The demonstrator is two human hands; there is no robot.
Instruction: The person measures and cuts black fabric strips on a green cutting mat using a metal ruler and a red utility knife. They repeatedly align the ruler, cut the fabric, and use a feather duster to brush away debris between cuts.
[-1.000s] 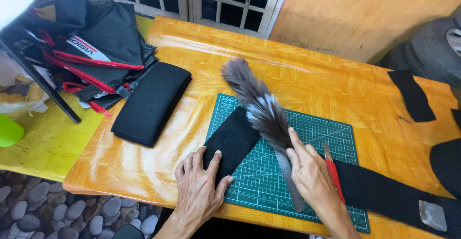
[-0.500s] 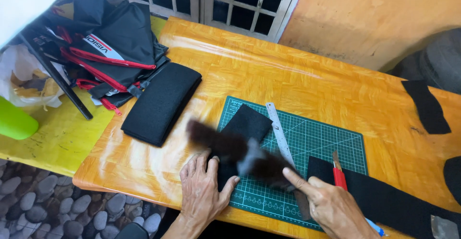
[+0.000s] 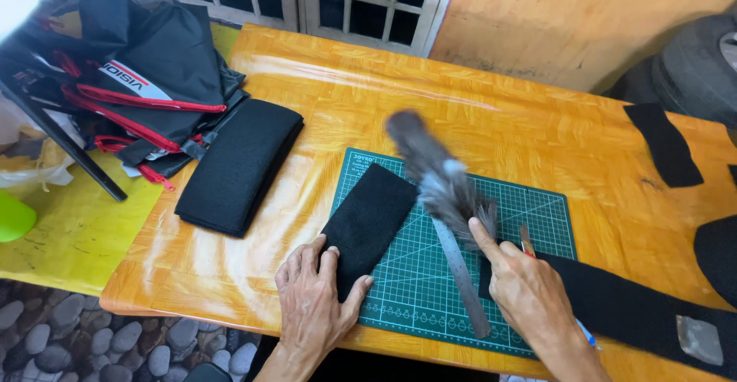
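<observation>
A grey feather duster [image 3: 437,175] sweeps over the green cutting mat [image 3: 507,221], blurred by motion, and my right hand [image 3: 526,290] grips its handle end. My left hand [image 3: 313,301] lies flat on the near end of a black felt piece [image 3: 368,221], pressing it onto the mat's left edge. Under the duster a metal ruler [image 3: 463,274] runs towards the mat's front. A red-handled tool [image 3: 527,241] shows just beyond my right hand.
A folded stack of black felt [image 3: 239,167] lies on the orange wooden table [image 3: 476,113] at left. A black and red bag [image 3: 146,82] sits on the yellow surface beyond. More black felt strips [image 3: 637,313], [image 3: 664,144] lie at right. A tyre [image 3: 695,67] stands behind.
The duster swung from the mat's middle down to the left over the felt piece, then back up to the mat's top. My left hand stayed on the felt.
</observation>
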